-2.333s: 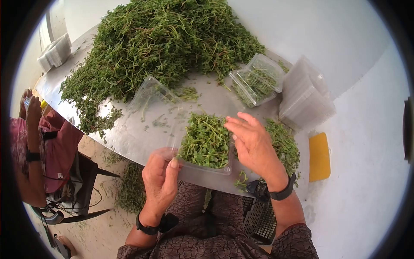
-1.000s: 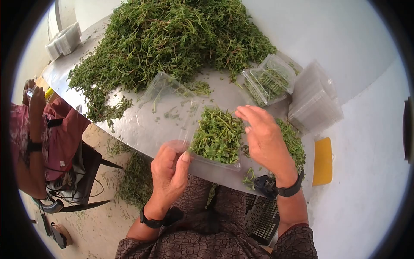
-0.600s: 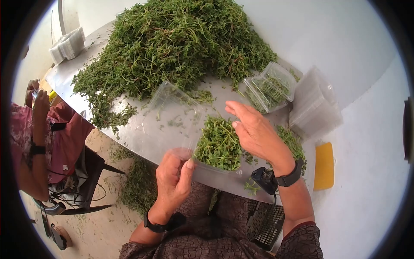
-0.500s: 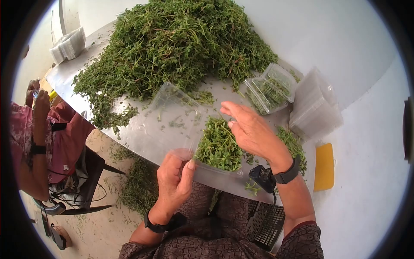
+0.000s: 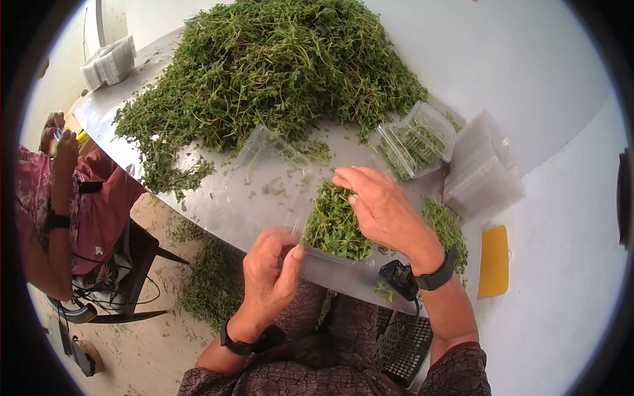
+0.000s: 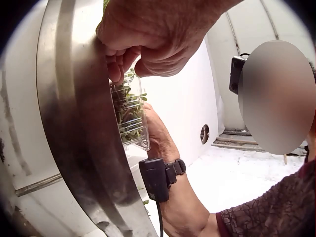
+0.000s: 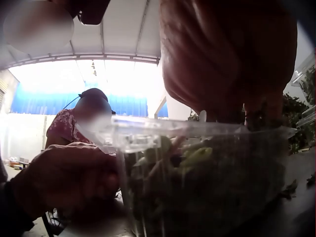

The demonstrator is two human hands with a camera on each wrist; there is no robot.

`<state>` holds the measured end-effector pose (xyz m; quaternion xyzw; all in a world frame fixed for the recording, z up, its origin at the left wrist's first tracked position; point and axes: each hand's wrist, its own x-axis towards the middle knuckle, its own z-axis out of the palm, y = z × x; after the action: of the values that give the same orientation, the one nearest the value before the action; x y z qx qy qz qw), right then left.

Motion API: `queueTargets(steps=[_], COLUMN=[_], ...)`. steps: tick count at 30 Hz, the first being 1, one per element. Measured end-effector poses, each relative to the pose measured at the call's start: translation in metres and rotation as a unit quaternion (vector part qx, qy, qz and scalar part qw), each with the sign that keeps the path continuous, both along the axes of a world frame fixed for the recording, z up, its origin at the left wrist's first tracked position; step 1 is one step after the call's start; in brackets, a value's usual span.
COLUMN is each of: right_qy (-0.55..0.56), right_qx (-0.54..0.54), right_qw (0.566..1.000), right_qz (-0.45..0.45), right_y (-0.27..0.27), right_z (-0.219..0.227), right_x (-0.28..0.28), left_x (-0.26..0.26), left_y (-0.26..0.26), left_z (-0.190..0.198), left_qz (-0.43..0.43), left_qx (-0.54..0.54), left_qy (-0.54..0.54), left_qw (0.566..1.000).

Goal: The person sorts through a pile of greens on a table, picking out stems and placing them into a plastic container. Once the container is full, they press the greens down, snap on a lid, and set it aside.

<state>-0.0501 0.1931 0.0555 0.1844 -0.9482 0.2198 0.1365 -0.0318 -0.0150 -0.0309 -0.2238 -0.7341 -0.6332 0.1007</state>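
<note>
One mound of green stems (image 5: 284, 72) lies beyond the open, clear plastic box (image 5: 329, 256), the left hand (image 5: 269, 267) pinching its near corner, the right hand (image 5: 391, 212) extending its fingers over leafy sprigs (image 5: 335, 228) that hard pressing could spill.

The head view is bright and evenly lit, with pale glare along the left edge of the metal surface (image 5: 224, 208) and soft shadows below it; the light's source cannot be told. A black ring closes in the corners, and the wide lens bows the surface's edge. The left wrist view washes the wall (image 6: 173, 103) nearly to white, while the surface's curved rim carries dark bands and streaky reflections. The right wrist view is strongly backlit: a blown-out strip glows above the blue panel (image 7: 39, 102), leaving the near right hand (image 7: 227, 59) and clear tub (image 7: 197, 182) dim and soft, fine detail lost. Smooth blurred patches cover parts of both wrist views.
</note>
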Motion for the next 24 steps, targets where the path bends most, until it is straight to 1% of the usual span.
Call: queueTargets(steps=[2, 5, 9, 11, 12, 15, 16, 18, 20, 24], right_qy=[-0.024, -0.003, -0.004, 0.045, 0.044, 0.040, 0.041, -0.017, -0.025, -0.036], right_qx=[0.009, 0.008, -0.009, -0.024, -0.026, -0.090, -0.089, -0.109, -0.104, -0.103], right_qw=[1.000, 1.000, 1.000, 0.999, 0.998, 0.993, 0.993, 0.985, 0.985, 0.987], right_qz=[-0.010, -0.006, -0.002, -0.016, -0.023, -0.065, -0.070, -0.132, -0.133, -0.116], right_y=[-0.002, -0.001, -0.002, 0.001, 0.003, 0.016, 0.020, 0.026, 0.033, 0.040], right_z=[0.002, -0.006, 0.001, 0.009, 0.014, 0.022, 0.024, 0.026, 0.018, -0.002], right_x=[0.001, 0.000, 0.000, 0.005, 0.009, 0.019, 0.024, 0.034, 0.042, 0.048], left_x=[0.002, 0.001, 0.001, 0.001, 0.001, -0.001, -0.001, 0.000, 0.001, 0.000], left_y=[0.000, 0.000, -0.001, -0.001, -0.001, -0.001, -0.001, 0.000, 0.000, 0.000], left_z=[0.004, 0.003, 0.001, 0.000, -0.001, -0.006, -0.007, -0.006, -0.003, -0.002], left_qz=[0.010, 0.008, -0.003, -0.003, -0.010, -0.010, -0.006, -0.004, 0.010, -0.003], left_qx=[0.002, 0.007, -0.004, 0.003, 0.001, 0.003, 0.005, 0.008, 0.019, 0.002], left_qy=[-0.038, -0.030, 0.004, -0.015, -0.016, -0.004, -0.003, -0.002, -0.041, -0.008], left_qw=[0.999, 0.999, 1.000, 1.000, 1.000, 1.000, 1.000, 1.000, 0.999, 1.000])
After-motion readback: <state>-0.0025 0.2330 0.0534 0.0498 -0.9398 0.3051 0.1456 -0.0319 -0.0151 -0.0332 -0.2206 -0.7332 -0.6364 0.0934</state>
